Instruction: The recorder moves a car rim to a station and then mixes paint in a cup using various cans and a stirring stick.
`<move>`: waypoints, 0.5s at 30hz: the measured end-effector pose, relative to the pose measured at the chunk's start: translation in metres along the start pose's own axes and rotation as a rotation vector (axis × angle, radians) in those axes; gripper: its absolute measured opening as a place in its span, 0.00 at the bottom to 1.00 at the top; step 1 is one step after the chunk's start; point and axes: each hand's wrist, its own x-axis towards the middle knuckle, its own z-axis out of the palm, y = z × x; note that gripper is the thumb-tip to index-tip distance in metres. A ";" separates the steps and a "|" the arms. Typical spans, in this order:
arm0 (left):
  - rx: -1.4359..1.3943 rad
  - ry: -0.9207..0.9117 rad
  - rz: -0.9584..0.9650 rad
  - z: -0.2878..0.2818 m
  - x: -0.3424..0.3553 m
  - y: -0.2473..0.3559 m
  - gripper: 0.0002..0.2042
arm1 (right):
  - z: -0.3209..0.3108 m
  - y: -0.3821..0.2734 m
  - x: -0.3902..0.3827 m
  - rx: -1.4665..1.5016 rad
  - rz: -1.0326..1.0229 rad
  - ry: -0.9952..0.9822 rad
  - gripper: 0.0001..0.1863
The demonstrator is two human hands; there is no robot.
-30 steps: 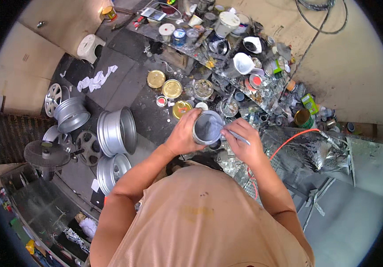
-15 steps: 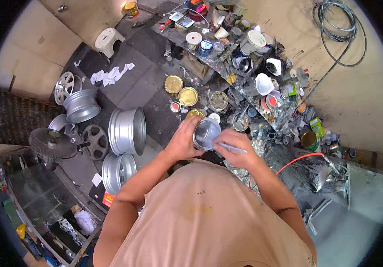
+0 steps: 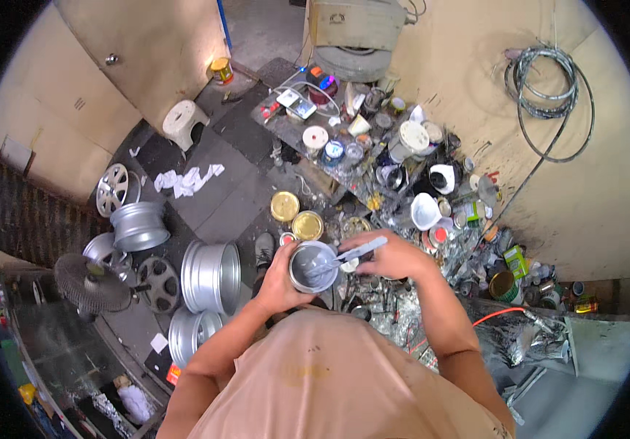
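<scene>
Within the left fingers, a cup holds a slanting grey stick.

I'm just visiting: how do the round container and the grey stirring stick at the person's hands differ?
The container is round, wide and hollow, while the stirring stick is long and narrow.
The container is gripped by the left hand; the stirring stick is at the right hand.
The container's open top faces up, whereas the stirring stick slants, its lower end inside.
Both look greyish.
</scene>
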 end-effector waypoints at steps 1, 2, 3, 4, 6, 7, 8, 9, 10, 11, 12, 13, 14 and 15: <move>-0.001 0.002 0.015 -0.008 0.009 -0.008 0.56 | -0.013 0.013 0.019 -0.213 0.078 -0.001 0.22; -0.028 0.029 -0.006 -0.016 0.018 -0.016 0.55 | -0.031 0.025 0.043 -0.380 0.169 -0.011 0.24; -0.058 0.050 -0.030 -0.026 0.028 -0.026 0.55 | -0.050 0.029 0.074 -0.544 0.269 -0.020 0.27; -0.065 0.042 -0.033 -0.039 0.039 -0.033 0.54 | -0.064 0.032 0.105 -0.523 0.230 0.097 0.28; -0.060 0.012 -0.034 -0.065 0.057 -0.051 0.55 | -0.084 0.036 0.175 -0.387 0.155 0.271 0.33; -0.081 0.005 -0.035 -0.077 0.064 -0.063 0.55 | -0.093 0.022 0.217 -0.165 0.198 0.289 0.34; -0.092 0.004 -0.026 -0.091 0.075 -0.073 0.55 | -0.099 0.036 0.260 -0.066 0.145 0.333 0.37; -0.068 -0.005 -0.009 -0.105 0.086 -0.085 0.55 | -0.104 0.050 0.308 0.004 0.100 0.427 0.37; -0.044 -0.010 -0.004 -0.121 0.090 -0.097 0.56 | -0.107 0.037 0.355 0.202 0.104 0.453 0.37; -0.055 -0.009 -0.010 -0.136 0.094 -0.109 0.56 | -0.108 0.023 0.399 0.352 0.142 0.509 0.34; -0.054 -0.020 -0.017 -0.150 0.101 -0.118 0.56 | -0.121 0.045 0.442 0.305 0.131 0.591 0.31; -0.052 -0.021 -0.039 -0.164 0.106 -0.129 0.56 | -0.129 0.049 0.483 0.344 0.129 0.664 0.30; -0.087 -0.028 -0.081 -0.176 0.110 -0.140 0.56 | -0.136 0.053 0.517 0.384 0.127 0.735 0.28; -0.098 -0.033 -0.084 -0.187 0.115 -0.150 0.56 | -0.150 0.057 0.543 0.379 0.139 0.734 0.28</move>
